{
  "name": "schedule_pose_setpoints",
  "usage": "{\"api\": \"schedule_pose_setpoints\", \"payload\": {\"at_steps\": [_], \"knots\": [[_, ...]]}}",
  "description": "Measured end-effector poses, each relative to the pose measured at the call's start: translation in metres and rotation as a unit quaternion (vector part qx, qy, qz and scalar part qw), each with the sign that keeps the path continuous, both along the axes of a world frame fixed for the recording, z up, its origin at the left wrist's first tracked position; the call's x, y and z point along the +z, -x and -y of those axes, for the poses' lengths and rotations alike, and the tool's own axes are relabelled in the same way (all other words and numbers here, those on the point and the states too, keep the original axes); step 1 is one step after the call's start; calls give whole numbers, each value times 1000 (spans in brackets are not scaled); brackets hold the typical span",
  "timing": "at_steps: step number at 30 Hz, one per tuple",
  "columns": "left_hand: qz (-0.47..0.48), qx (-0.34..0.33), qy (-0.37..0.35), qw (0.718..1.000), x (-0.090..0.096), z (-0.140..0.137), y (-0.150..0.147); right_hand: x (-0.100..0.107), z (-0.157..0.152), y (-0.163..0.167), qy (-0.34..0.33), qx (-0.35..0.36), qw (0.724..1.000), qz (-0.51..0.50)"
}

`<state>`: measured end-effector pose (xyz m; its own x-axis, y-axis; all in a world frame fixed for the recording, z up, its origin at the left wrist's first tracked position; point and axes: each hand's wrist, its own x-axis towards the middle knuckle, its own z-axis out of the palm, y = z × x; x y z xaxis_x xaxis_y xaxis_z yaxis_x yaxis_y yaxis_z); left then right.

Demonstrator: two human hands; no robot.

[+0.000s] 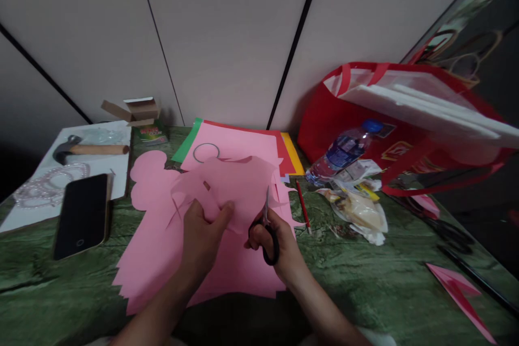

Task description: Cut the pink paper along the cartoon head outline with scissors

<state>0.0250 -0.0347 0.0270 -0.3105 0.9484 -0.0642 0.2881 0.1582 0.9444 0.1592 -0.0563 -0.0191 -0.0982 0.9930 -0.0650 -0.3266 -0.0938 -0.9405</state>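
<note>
My left hand (pixel 205 232) pinches a sheet of pink paper (pixel 243 181) between thumb and fingers, holding it above other pink sheets. A small slit shows in that paper just above my fingers. In my right hand (pixel 281 240) is a pair of black-handled scissors (pixel 266 211), my fingers through the loops and the blades pointing up at the paper's right side. Whether the blades touch the paper I cannot tell. Beneath both hands lie stacked pink sheets (pixel 150 259), and a pink cut-out with rounded lobes (pixel 148 178) rests at their upper left.
Left: a phone (pixel 82 216), a hammer (pixel 97 149), clear beads (pixel 52 186) and an open box (pixel 150 130). Behind: coloured sheets (pixel 290 154) and a ring (pixel 206 144). Right: a red pencil (pixel 303 207), a water bottle (pixel 343 154), a red bag (pixel 320 119) and pink scraps (pixel 458 286).
</note>
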Motion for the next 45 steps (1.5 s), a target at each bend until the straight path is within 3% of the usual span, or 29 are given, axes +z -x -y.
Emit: {"api": "schedule_pose_setpoints", "payload": {"at_steps": [20, 24, 27, 30, 34, 35, 38, 40, 45], "knots": [[15, 18, -25, 999, 3, 0, 1, 1, 1, 1, 12, 3, 1000, -19], [137, 35, -35, 989, 3, -5, 2, 3, 1, 1, 9, 1, 1000, -11], [309, 57, -33, 949, 2, -9, 0, 3, 2, 5, 25, -14, 1000, -3], [403, -10, -49, 914, 2, -6, -5, 2, 3, 9, 42, -27, 999, 10], [311, -194, 1, 930, 5, 9, -15, 2, 4, 12, 43, -40, 998, 13], [273, -204, 9, 940, 5, 12, -16, 2, 4, 13, 42, -38, 998, 16], [195, -82, -1, 977, 3, 15, -16, 3, 5, 16, 48, -27, 998, 27], [179, 6, -18, 984, 0, 12, -14, 1, 5, 18, 55, -27, 998, 30], [159, 21, -16, 987, -3, 6, -11, 2, 5, 15, 20, -37, 999, 10]]}}
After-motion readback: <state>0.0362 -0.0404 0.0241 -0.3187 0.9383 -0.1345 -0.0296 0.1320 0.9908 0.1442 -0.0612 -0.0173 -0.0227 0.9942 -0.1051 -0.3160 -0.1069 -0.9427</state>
